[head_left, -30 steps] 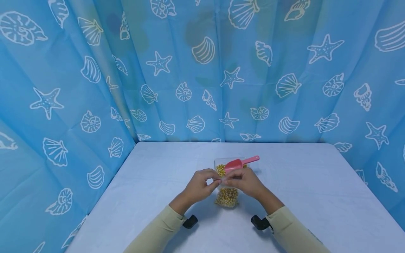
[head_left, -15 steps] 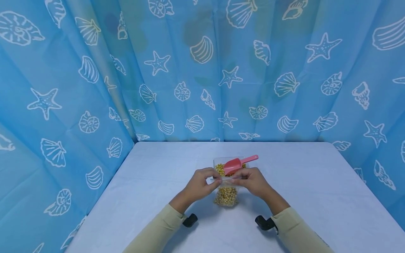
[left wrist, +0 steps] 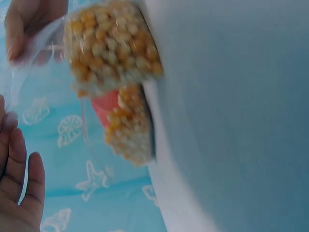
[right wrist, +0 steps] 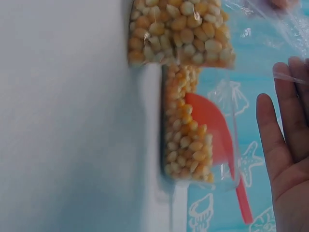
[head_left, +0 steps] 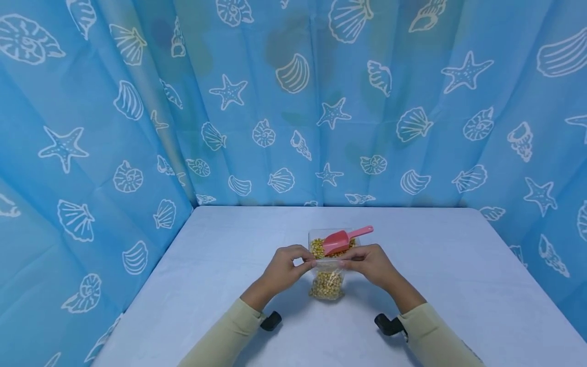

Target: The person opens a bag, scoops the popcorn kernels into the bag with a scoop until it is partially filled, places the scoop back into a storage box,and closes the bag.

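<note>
A clear plastic zip bag [head_left: 327, 285], its lower part full of corn kernels, hangs between my two hands. At the left end of its top edge, my left hand [head_left: 287, 267] pinches the plastic between thumb and fingers. My right hand [head_left: 372, 265] pinches the right end the same way, so the top edge is drawn straight. Both wrist views show the kernels [left wrist: 113, 46] [right wrist: 178, 31] bunched in the bottom of the bag. Just behind it stands a clear box [head_left: 314, 234] holding more corn, with a pink scoop [head_left: 337, 242] lying on the kernels.
A white cloth covers the table [head_left: 238, 239]. The scoop's handle sticks out past the box's right side. Blue curtains [head_left: 275, 102] with white shell and starfish prints stand behind the table and at its sides. A black wrist mount [head_left: 390, 324] shows under the right sleeve.
My right hand has slid to the right along the bag's top edge, away from my left hand. My left hand has shifted slightly left, and the top edge is now stretched wider.
</note>
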Motion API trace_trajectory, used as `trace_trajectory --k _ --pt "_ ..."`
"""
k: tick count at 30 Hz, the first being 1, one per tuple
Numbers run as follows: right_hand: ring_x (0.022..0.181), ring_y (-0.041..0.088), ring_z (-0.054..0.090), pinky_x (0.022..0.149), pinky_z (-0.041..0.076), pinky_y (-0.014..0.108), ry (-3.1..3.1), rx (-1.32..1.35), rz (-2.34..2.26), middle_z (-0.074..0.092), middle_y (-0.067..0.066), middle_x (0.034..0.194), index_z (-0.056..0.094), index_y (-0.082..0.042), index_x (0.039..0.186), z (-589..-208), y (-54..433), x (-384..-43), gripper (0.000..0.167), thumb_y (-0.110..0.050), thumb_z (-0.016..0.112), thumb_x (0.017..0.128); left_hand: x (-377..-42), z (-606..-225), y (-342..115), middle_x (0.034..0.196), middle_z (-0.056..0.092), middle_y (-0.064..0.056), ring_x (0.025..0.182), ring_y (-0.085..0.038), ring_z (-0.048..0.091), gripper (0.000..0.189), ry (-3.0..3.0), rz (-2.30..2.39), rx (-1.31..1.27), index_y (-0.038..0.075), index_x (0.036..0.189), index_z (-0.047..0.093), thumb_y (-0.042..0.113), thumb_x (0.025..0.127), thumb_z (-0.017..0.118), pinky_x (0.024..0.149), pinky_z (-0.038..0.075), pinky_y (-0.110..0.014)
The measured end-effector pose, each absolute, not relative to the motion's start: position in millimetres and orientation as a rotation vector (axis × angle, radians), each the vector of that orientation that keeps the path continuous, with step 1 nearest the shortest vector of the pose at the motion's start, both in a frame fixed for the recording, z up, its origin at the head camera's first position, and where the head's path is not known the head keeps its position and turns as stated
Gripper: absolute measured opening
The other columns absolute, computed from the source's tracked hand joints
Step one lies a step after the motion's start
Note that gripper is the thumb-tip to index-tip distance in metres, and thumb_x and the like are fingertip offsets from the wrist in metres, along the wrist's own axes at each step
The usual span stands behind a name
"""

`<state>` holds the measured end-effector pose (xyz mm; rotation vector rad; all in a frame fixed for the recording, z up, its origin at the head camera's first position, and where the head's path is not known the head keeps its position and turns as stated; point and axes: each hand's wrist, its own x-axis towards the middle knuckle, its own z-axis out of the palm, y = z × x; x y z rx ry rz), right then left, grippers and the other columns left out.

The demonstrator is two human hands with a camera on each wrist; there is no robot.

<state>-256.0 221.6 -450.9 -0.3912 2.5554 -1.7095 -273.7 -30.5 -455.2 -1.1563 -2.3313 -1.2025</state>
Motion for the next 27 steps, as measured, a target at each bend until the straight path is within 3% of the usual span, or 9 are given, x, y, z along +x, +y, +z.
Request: trace_trajectory --k 7,15,27 --pt "0.083 0.020 0.065 0.077 0.055 0.040 2.593 -0.190 -1.673 0.071 0.001 0.090 0.076 -0.014 0.088 -451 226 -259 0.012 -0.021 0.081 0.080 -277 -456 -40 0.086 0.066 0.010 0.082 -0.005 0.061 0.007 -2.321 -1.202 -1.121 0.015 0.085 0.071 0.014 0.091 0.070 0.071 0.053 -0.032" --pt "0.079 0.024 0.058 0.076 0.051 0.048 2.630 -0.139 -1.668 0.069 0.001 0.085 0.074 -0.012 0.081 -439 223 -260 0.016 -0.026 0.082 0.079 -281 -443 -41 0.085 0.067 0.009 0.081 -0.005 0.061 0.008 -2.321 -1.211 -1.093 0.013 0.083 0.071 0.010 0.090 0.070 0.072 0.053 -0.032" --pt "0.082 0.023 0.058 0.074 0.052 0.039 2.656 -0.103 -1.646 0.068 0.001 0.086 0.075 -0.013 0.083 -440 221 -262 0.012 -0.023 0.082 0.079 -282 -443 -43 0.085 0.065 0.013 0.079 -0.004 0.059 0.006 -2.436 -1.178 -1.064 0.015 0.086 0.073 0.019 0.091 0.070 0.072 0.053 -0.032"
